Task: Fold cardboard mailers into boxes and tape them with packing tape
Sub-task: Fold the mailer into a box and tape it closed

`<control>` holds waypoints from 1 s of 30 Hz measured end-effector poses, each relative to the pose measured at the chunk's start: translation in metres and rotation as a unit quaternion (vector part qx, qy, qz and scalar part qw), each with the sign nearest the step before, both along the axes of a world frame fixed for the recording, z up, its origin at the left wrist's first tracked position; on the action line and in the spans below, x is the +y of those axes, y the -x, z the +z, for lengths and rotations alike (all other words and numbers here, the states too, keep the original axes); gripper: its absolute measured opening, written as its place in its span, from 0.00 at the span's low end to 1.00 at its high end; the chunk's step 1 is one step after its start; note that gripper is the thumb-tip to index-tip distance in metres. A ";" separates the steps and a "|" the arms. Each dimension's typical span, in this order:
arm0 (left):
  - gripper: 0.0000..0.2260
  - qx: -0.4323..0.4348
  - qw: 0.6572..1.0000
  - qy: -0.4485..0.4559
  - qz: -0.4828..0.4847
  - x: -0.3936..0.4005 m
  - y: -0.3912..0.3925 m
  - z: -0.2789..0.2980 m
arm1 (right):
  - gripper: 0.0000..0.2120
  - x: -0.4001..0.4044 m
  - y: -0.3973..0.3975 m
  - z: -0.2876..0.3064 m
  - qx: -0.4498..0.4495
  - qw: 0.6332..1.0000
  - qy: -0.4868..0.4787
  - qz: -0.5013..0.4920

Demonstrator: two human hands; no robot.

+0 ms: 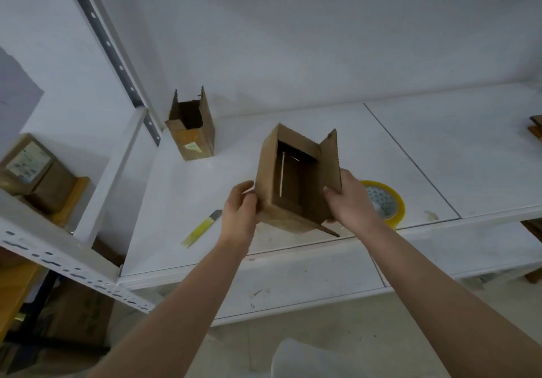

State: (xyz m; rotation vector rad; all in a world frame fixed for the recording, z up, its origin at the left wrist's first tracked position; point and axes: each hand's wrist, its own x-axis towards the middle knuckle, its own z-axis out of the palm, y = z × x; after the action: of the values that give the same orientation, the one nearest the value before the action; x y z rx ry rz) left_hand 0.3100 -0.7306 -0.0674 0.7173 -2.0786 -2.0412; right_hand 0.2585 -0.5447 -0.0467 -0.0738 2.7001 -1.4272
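Observation:
I hold a brown cardboard box [268, 169] above the front of the white shelf [410, 154], its open top facing me with flaps standing up. My left hand [240, 216] grips its left lower corner. My right hand [350, 198] grips the right side flap, thumb inside. Light shows through a slit in the box's bottom. A roll of clear packing tape [387, 201] with a yellow core lies on the shelf just behind my right hand, partly hidden by it.
A second open cardboard box [192, 134] stands upright at the shelf's back left. A yellow utility knife [201, 228] lies left of my hands. Taped boxes [38, 172] sit on the left rack. Cardboard [536, 128] shows at the far right edge.

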 end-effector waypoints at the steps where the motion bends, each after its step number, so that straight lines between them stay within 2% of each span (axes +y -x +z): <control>1: 0.14 -0.025 0.999 0.028 -0.005 -0.005 0.001 -0.002 | 0.14 0.001 0.001 0.000 0.005 1.000 -0.026 0.005; 5: 0.14 -0.103 0.987 0.099 -0.068 -0.014 0.005 0.000 | 0.17 -0.005 0.001 -0.003 0.010 0.996 -0.088 0.024; 8: 0.19 -0.126 0.972 0.161 -0.114 -0.020 0.005 0.003 | 0.27 -0.009 -0.002 -0.007 -0.008 0.997 -0.072 0.035; 12: 0.26 -0.170 0.924 0.304 -0.160 -0.026 0.003 0.003 | 0.37 -0.009 -0.009 -0.008 -0.049 0.982 -0.152 0.097; 13: 0.25 -0.179 0.915 0.321 -0.165 -0.027 0.002 0.003 | 0.36 -0.010 -0.011 -0.009 -0.081 0.976 -0.163 0.120; 15: 0.20 -0.184 0.914 0.315 -0.175 -0.029 0.001 0.002 | 0.28 -0.013 -0.012 -0.010 -0.126 0.972 -0.142 0.141; 18: 0.17 -0.142 0.923 0.316 -0.169 -0.033 0.005 0.003 | 0.09 -0.021 -0.004 -0.009 -0.088 0.984 -0.101 0.116; 19: 0.16 -0.124 0.924 0.325 -0.159 -0.035 0.009 0.005 | 0.06 -0.025 0.002 -0.007 -0.059 0.987 -0.106 0.106; 22: 0.16 -0.080 0.929 0.339 -0.124 -0.046 0.025 0.013 | 0.06 -0.044 0.023 -0.003 0.016 0.987 -0.141 0.081; 24: 0.17 -0.070 0.924 0.357 -0.113 -0.061 0.037 0.019 | 0.08 -0.061 0.039 -0.001 0.036 0.987 -0.136 0.071; 26: 0.16 -0.065 0.893 0.433 -0.108 -0.083 0.048 0.024 | 0.09 -0.078 0.056 0.000 0.034 0.989 -0.127 0.066; 30: 0.15 -0.062 0.807 0.579 -0.098 -0.135 0.073 0.033 | 0.10 -0.109 0.089 -0.004 0.008 0.994 -0.097 0.051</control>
State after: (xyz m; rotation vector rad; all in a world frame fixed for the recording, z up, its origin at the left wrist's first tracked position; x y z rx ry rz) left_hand 0.2372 -0.8652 -0.0340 0.3754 -2.9165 -0.4182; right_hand 0.1693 -0.6535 -0.0509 -0.2079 2.7881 -1.1361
